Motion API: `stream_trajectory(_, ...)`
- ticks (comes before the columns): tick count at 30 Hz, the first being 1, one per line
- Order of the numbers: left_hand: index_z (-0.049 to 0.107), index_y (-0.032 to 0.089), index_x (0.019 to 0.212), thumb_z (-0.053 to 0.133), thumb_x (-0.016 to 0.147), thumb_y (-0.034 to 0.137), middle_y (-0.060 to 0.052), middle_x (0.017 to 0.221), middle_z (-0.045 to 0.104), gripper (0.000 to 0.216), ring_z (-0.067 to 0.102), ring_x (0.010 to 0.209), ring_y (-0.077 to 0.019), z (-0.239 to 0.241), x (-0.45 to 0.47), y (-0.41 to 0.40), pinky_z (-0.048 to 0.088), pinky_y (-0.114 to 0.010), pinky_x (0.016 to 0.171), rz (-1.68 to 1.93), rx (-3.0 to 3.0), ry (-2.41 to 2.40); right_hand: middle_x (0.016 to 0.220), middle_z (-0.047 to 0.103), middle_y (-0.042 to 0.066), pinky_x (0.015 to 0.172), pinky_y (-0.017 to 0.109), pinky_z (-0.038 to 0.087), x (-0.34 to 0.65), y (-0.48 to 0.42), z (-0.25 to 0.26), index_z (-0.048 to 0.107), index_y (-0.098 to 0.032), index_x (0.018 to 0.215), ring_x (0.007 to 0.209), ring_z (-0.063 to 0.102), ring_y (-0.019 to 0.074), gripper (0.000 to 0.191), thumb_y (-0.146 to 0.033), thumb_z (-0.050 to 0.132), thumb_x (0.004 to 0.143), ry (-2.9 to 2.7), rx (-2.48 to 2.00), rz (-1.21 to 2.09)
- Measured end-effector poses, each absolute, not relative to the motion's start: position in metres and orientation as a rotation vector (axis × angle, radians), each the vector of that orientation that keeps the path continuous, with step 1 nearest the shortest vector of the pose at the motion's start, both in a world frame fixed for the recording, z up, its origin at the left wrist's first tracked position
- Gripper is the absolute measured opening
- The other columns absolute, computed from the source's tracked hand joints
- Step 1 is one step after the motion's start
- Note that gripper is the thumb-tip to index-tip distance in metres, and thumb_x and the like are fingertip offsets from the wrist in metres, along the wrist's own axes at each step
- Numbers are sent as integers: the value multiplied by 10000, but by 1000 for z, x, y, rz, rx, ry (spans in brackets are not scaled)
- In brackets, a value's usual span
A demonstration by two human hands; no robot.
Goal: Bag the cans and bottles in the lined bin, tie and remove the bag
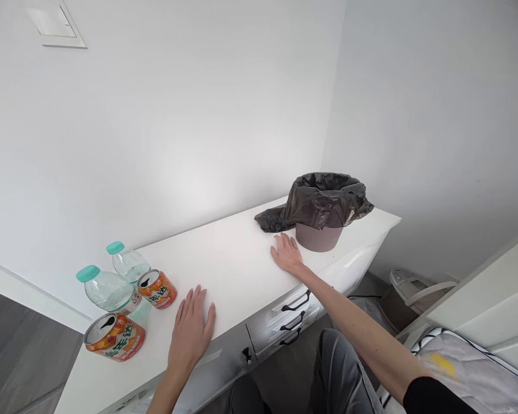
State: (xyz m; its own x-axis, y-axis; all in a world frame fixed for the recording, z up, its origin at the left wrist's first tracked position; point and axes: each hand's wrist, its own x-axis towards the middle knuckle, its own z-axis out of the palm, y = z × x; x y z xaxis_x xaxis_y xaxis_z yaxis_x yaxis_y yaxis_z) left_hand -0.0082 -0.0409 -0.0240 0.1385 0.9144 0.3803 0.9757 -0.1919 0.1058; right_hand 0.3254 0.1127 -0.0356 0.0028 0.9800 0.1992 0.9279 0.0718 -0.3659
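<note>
My left hand (192, 330) lies flat and open on the white desk (233, 259), fingers stretched, just right of two orange cans. One orange can (114, 336) sits at the desk's near left corner, the other orange can (157, 288) a little behind it. Two clear bottles with teal caps (107, 288) (128, 261) stand behind the cans. My right hand (287, 253) rests flat and open on the desk, close to a small bin (318, 236) lined with a black bag (323, 198). Neither hand holds anything.
The desk stands in a corner of white walls. Drawers with black handles (294, 313) face me below the desk top. A grey appliance (410, 287) sits on the floor at the right, and a padded seat (457, 362) is at the lower right.
</note>
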Motion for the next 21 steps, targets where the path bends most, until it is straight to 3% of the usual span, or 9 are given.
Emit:
stream_trajectory(15, 539, 133, 1447, 353, 1047, 469, -133, 1587, 514, 555, 416, 1521, -297, -19, -7, -44, 358, -518, 1254, -541, -2228, -1856, 1649, 341, 226, 1286, 473, 144, 324, 99, -20, 385, -90, 1543, 1555, 294, 291, 556, -332, 348, 1043, -1964, -1843, 239)
stream_trajectory(21, 546, 133, 1445, 374, 1040, 457, -142, 1583, 517, 546, 427, 1513, -303, -23, -9, -44, 363, -527, 1251, -577, -2209, -1847, 1531, 525, 156, 1198, 480, 370, 357, 42, -18, 585, -198, 1374, 1435, 474, 300, 460, -397, 436, 987, -1945, -1470, 292)
